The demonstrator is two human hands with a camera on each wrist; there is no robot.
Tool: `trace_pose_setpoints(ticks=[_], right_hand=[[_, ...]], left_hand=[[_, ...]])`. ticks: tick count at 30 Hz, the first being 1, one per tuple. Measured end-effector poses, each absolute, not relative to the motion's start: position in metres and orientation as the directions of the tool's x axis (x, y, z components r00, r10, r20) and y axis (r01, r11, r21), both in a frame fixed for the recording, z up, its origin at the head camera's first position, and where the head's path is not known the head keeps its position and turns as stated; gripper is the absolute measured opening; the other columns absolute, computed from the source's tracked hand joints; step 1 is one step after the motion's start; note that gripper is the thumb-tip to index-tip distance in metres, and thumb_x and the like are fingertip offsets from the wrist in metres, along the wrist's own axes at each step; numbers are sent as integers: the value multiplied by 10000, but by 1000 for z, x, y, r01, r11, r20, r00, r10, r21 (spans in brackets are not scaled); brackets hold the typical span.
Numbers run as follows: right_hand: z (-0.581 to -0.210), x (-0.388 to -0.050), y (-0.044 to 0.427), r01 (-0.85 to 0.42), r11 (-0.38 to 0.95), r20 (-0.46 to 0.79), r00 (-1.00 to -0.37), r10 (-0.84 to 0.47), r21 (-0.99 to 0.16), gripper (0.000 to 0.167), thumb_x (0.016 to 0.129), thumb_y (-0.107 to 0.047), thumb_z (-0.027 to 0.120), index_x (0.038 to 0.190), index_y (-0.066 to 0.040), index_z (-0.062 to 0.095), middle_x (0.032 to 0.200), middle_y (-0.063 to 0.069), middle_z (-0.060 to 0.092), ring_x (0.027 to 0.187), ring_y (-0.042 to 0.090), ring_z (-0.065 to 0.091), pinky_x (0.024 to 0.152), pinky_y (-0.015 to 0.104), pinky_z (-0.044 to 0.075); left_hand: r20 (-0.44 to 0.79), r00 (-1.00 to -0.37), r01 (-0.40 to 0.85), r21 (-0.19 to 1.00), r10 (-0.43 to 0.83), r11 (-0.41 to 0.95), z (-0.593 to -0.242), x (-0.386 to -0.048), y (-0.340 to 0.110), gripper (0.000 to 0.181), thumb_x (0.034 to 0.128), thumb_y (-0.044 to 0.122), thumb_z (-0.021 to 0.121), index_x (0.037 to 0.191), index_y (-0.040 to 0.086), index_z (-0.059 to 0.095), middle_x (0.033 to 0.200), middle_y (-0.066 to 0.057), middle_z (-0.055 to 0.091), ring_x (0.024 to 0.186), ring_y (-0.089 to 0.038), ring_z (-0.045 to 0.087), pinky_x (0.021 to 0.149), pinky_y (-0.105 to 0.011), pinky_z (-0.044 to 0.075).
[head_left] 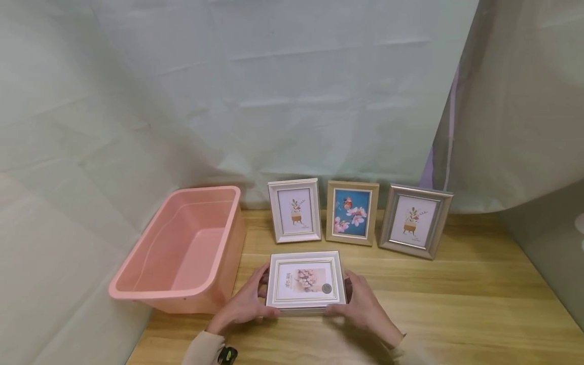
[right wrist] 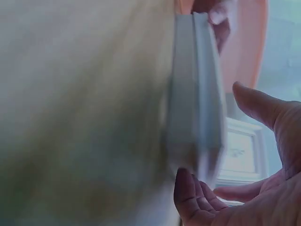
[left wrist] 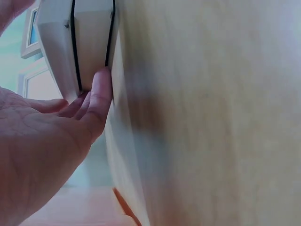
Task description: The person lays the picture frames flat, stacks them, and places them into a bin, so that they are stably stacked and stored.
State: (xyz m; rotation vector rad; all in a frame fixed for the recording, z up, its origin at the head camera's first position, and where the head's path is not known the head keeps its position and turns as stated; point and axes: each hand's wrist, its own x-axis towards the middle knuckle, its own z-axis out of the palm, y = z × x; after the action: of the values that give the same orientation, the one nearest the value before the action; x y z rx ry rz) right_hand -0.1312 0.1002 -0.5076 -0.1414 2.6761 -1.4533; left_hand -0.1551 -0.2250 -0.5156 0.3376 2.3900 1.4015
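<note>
One white flower frame (head_left: 304,280) lies picture up to the right of the pink bin (head_left: 164,294) in the head view, held between a person's two hands. The left hand (head_left: 248,300) is at the end nearer the bin, fingers bent against that side and thumb at the near edge; the right hand (head_left: 362,306) grips the end farther from the bin in much the same way. Beneath the bin and to its right runs the wooden table (head_left: 483,304); whether the flower frame touches it cannot be told. Going rightward from the bin, behind the flower frame, stand a white vase-print frame (head_left: 295,210), a gold bird-print frame (head_left: 352,213) and a silver frame (head_left: 415,221), the last turned at an angle. Pale cloth (head_left: 319,101) hangs behind the bin. In the left wrist view, pale layers parted by dark lines show at the flower frame's bin-side end, and the left fingers curl against them. In the right wrist view, blurred, the right fingers curl at the end away from the bin, the thumb spread from them; whether that thumb touches cannot be told. Beyond, the left hand shows at the opposite end, in front of the bin.
</note>
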Motion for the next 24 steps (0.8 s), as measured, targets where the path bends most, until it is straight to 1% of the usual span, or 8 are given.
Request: trace_pose_setpoints(ticks=[2, 4, 7, 12, 15, 18, 20, 24], right_hand=[[-499, -136, 103, -49, 550, -25, -992, -127, -834, 920, 717, -219, 1022, 1482, 27, 574, 1253, 186, 669, 1148, 330, 678, 1055, 602, 566], [-490, -142, 105, -64, 555, -3, -993, -119, -829, 959, 753, -214, 1004, 1535, 53, 517, 1302, 227, 633, 1170, 370, 681, 1022, 600, 590], [-480, -155, 106, -94, 511, 33, -991, -128, -854, 908, 797, -164, 975, 1543, 53, 505, 1340, 262, 620, 1180, 396, 686, 959, 538, 633], [-471, -183, 105, -162, 441, 91, -980, -178, -883, 848, 852, -91, 920, 1572, 28, 486, 1349, 268, 637, 1156, 373, 692, 925, 447, 653], [-466, -201, 104, -206, 407, 126, -969, -215, -890, 844, 879, -66, 892, 1599, 20, 460, 1369, 262, 627, 1177, 406, 688, 956, 444, 650], [-459, -216, 101, -244, 386, 164, -960, -229, -890, 837, 887, -36, 874, 1602, 33, 445, 1404, 276, 610, 1213, 439, 673, 991, 479, 643], [-455, -226, 98, -275, 384, 197, -953, -229, -881, 847, 879, -17, 871, 1604, 43, 437, 1421, 294, 600, 1209, 453, 667, 989, 495, 641], [-449, -249, 92, -346, 421, 269, -935, -232, -839, 850, 878, -35, 875, 1602, 37, 436, 1460, 318, 575, 1202, 452, 663, 979, 518, 635]], left_hand=[[-174, -910, 15, 893, 375, 451, -515, -153, -226, 1311, 758, 38, 972, 1724, -34, 89, 1567, -316, 474, 1163, -297, 692, 879, -234, 603], [-161, -912, 18, 904, 377, 428, -514, -149, -226, 1261, 771, 13, 955, 1714, -51, 120, 1570, -345, 480, 1159, -308, 701, 882, -238, 607], [-138, -914, 29, 916, 382, 401, -512, -145, -226, 1189, 788, -19, 930, 1692, -88, 162, 1551, -386, 495, 1137, -320, 719, 874, -241, 614], [-124, -921, 37, 916, 369, 399, -513, -139, -224, 1106, 820, -29, 901, 1681, -92, 208, 1520, -393, 530, 1125, -347, 737, 861, -234, 610], [-124, -928, 34, 910, 351, 413, -514, -136, -224, 1083, 833, -10, 897, 1681, -80, 227, 1516, -378, 545, 1128, -349, 735, 867, -229, 600], [-119, -934, 29, 914, 338, 404, -515, -135, -223, 1063, 842, -1, 893, 1678, -78, 241, 1513, -378, 550, 1125, -344, 732, 874, -232, 600], [-111, -943, 27, 914, 315, 404, -515, -133, -221, 1042, 852, 7, 887, 1676, -75, 254, 1506, -371, 557, 1128, -348, 721, 867, -240, 604], [-71, -978, 23, 900, 198, 436, -514, -131, -216, 987, 851, 29, 895, 1652, -66, 327, 1539, -297, 566, 1266, -399, 664, 917, -299, 620]])
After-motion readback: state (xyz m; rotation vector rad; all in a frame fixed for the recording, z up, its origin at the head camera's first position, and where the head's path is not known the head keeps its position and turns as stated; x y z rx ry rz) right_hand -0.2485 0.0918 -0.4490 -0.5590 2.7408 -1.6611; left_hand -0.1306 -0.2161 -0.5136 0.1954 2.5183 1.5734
